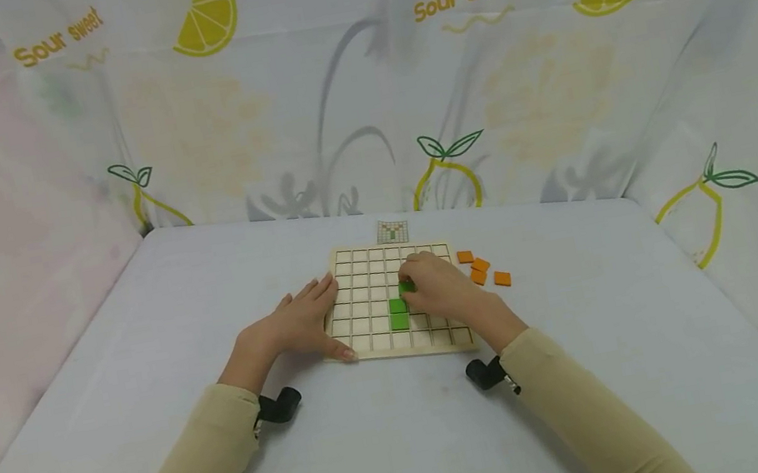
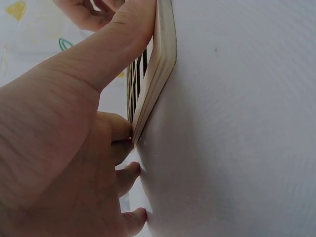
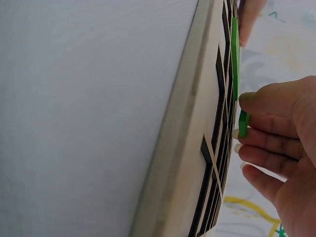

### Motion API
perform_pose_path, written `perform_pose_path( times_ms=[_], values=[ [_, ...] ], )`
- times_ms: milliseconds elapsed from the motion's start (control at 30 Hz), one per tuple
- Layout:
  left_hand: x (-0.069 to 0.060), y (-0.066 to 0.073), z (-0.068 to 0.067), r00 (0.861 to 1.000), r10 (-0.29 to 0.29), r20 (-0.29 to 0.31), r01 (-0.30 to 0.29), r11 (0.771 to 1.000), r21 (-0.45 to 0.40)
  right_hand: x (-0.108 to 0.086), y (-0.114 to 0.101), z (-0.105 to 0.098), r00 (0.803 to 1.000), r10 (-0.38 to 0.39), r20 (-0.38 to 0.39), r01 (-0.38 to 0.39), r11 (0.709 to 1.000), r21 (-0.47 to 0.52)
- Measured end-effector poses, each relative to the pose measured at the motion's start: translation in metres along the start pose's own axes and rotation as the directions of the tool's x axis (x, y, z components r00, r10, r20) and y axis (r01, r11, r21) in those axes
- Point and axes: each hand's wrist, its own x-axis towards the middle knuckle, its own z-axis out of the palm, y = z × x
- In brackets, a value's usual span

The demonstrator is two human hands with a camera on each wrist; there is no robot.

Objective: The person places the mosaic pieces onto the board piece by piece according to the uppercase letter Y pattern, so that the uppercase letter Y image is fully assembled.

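Note:
A wooden grid board [image 1: 359, 284] with square cells lies on the white-covered table. Two green square tiles [image 1: 400, 321] sit in it, one behind the other, right of the middle. Over the cells beside them my right hand [image 1: 439, 287] pinches another green tile [image 3: 243, 124] between thumb and fingers; in the right wrist view it is tilted on edge close to the board's surface. My left hand [image 1: 302, 328] spreads along the board's left side, its thumb [image 2: 123, 37] on the front rim and a finger touching the side edge.
Several orange square tiles [image 1: 479, 264] lie loose on the table to the right of the board. Behind the board's far edge is a small card [image 1: 392, 231] printed with a coloured grid pattern. Cloth walls [image 1: 353, 89] with lemon prints enclose the table's back and sides.

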Motion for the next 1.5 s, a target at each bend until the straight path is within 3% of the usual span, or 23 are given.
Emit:
perform_pose_path(
  times_ms=[533, 1167, 1500],
  values=[
    [0.001, -0.001, 0.002, 1.000, 0.003, -0.003, -0.003, 1.000, -0.003, 0.007, -0.007, 0.000, 0.999, -0.034, 0.023, 0.035, 0.999, -0.016],
    [0.002, -0.002, 0.003, 1.000, -0.002, 0.003, 0.002, 1.000, 0.019, 0.011, -0.013, -0.003, 0.998, 0.006, 0.069, -0.006, 1.000, -0.005],
    [0.001, -0.002, 0.002, 1.000, 0.004, -0.004, -0.004, 1.000, 0.022, 0.010, -0.011, -0.002, 0.997, -0.033, 0.065, 0.035, 0.999, -0.025]
  ],
)
